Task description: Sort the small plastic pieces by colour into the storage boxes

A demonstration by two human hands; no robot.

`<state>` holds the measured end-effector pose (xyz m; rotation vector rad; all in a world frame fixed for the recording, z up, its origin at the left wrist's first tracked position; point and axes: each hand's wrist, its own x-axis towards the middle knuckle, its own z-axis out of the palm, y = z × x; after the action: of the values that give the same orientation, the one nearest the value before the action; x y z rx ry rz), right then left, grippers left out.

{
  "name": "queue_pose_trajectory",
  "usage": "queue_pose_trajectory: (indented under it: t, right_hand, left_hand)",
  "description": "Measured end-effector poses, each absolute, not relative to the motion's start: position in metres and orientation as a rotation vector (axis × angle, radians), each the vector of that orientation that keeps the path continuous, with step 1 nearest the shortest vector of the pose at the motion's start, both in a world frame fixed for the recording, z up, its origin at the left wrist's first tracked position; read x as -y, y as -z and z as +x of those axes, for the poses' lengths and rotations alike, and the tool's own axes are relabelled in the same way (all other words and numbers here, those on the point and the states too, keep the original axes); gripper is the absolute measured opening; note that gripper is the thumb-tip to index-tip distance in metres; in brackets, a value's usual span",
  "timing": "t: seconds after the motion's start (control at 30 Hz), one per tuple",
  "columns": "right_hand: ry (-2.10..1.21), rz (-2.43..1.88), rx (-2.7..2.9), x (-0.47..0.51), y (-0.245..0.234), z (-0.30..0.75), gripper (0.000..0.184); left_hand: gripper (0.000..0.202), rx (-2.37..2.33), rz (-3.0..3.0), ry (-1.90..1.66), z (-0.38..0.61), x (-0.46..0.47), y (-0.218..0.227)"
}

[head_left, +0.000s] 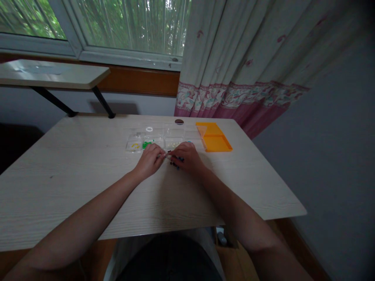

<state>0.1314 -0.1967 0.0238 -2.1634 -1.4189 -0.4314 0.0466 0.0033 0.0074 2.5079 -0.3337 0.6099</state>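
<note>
My left hand (150, 160) and my right hand (189, 158) meet over the middle of the table, fingertips nearly touching. Both are closed in a pinch around something small and pale, too tiny to name. Several small dark pieces (175, 165) lie on the table under my right fingers. Just beyond my hands is a clear plastic compartment box (128, 147). Its near row holds yellow pieces (135, 146) at the left and green pieces (146, 144) beside them. Pale bits (173, 144) show in another compartment, and my right hand partly hides the row.
An orange plastic tray (217, 143) lies at the box's right end. A dark oval spot (179, 121) marks the table's back edge. A raised shelf (55, 74) on black legs stands at the back left. Behind the table hangs a curtain (216, 78) beside the window.
</note>
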Motion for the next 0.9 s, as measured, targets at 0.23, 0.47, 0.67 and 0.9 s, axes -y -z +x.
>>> queue_pose_trajectory:
  t: [0.23, 0.47, 0.67, 0.9]
  right_hand:
    - [0.435, -2.209, 1.376, 0.184, -0.02, 0.12, 0.019]
    - [0.526, -2.224, 1.301, 0.178, -0.019, 0.113, 0.018]
    - [0.519, -2.253, 1.283, 0.178, -0.02, 0.11, 0.016]
    - [0.53, -2.259, 1.277, 0.179, -0.024, 0.112, 0.018]
  left_hand:
    - [0.03, 0.312, 2.429, -0.609, 0.048, -0.004, -0.008]
    - [0.031, 0.296, 2.409, -0.603, 0.048, -0.004, -0.008]
    - [0.029, 0.286, 2.404, -0.609, 0.05, -0.005, -0.006]
    - [0.027, 0.287, 2.425, -0.581, 0.048, -0.004, -0.006]
